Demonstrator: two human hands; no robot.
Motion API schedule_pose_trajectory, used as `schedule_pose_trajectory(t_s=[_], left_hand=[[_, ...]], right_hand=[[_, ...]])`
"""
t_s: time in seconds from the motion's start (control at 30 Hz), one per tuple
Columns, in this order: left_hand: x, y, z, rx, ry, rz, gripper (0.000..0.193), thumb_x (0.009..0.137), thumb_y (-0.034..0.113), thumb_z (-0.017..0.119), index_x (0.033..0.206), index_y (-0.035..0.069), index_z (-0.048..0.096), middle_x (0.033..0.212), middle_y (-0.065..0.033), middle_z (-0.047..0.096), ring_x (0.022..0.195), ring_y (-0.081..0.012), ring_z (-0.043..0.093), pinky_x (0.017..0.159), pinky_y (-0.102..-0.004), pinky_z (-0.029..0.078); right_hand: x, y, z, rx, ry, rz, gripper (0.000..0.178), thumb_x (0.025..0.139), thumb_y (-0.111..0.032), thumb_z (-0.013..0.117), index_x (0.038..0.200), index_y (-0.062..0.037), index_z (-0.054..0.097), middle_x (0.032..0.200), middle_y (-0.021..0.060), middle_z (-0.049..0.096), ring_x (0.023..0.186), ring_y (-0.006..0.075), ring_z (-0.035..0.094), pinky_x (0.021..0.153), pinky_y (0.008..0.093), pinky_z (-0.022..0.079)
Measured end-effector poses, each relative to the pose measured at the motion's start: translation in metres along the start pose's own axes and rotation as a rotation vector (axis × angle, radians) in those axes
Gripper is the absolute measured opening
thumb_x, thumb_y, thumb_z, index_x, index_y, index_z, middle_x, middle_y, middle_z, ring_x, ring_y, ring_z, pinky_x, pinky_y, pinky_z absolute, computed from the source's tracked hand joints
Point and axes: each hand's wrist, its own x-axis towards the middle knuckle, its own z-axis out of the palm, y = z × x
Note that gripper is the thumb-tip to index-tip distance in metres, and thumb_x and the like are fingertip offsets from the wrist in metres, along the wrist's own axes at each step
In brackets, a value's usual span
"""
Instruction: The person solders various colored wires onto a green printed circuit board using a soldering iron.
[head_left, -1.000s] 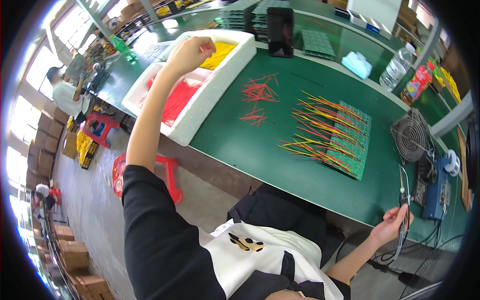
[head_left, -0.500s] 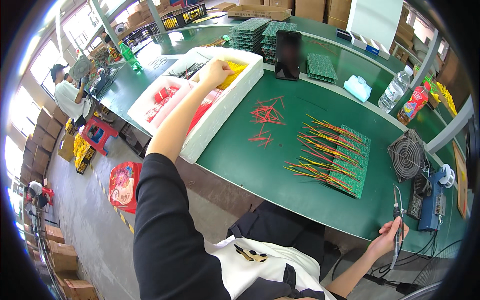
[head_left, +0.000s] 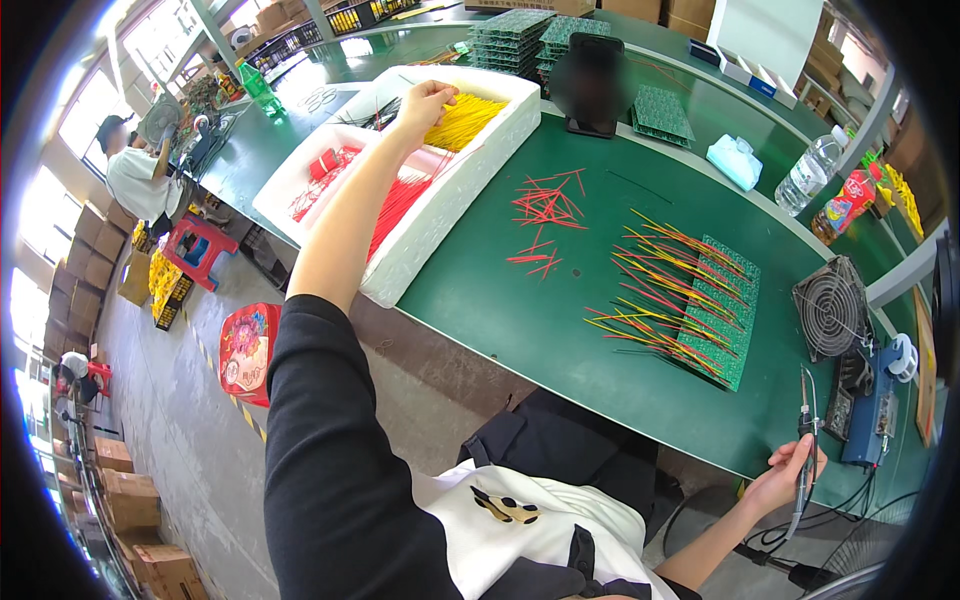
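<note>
Left grip (head_left: 425, 108) — yellow wires (head_left: 474, 122) just below, rightward.

On the workbench (head_left: 520, 320), a foam box (head_left: 462, 190) lay to the left with wires (head_left: 465, 122) in its compartments, the left hand (head_left: 428, 108) over its far part. To its right lay loose wires (head_left: 548, 205), and farther right a circuit board panel (head_left: 742, 322), with wire lengths (head_left: 650, 262) lying across it and jutting past its left edge. Behind the loose wires was a smartphone (head_left: 590, 95), between board stacks (head_left: 510, 45) and smaller boards (head_left: 662, 116). At the right end, a soldering iron (head_left: 804, 425) was in the right hand (head_left: 783, 480), before a fan (head_left: 832, 308) and left of a soldering station (head_left: 872, 418).
</note>
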Motion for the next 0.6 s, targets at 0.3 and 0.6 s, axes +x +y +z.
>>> schedule_pose_trajectory(t_s=[0.3,0.6], left_hand=[[-0.012,0.005,0.012,0.730,-0.056,0.170,0.022,0.073,0.024,0.072,0.084,0.006,0.071,0.077,-0.0096,0.066,0.066,-0.0160,0.059,0.061,-0.0299,0.046],[-0.004,0.000,0.004,0.293,0.097,-0.078,0.017,0.075,0.018,0.071,0.088,0.007,0.070,0.078,-0.0058,0.066,0.069,-0.0148,0.061,0.062,-0.0295,0.047]], right_hand=[[-0.002,0.000,0.000,0.023,0.008,0.026,0.015,0.088,-0.015,0.058,0.084,-0.0038,0.050,0.059,0.0014,0.047,0.048,0.0052,0.040,0.042,0.0175,0.029],[-0.003,-0.001,0.001,0.034,0.002,0.022,0.015,0.088,-0.016,0.058,0.084,-0.0039,0.049,0.059,0.0012,0.047,0.047,0.0051,0.039,0.042,0.0176,0.028]])
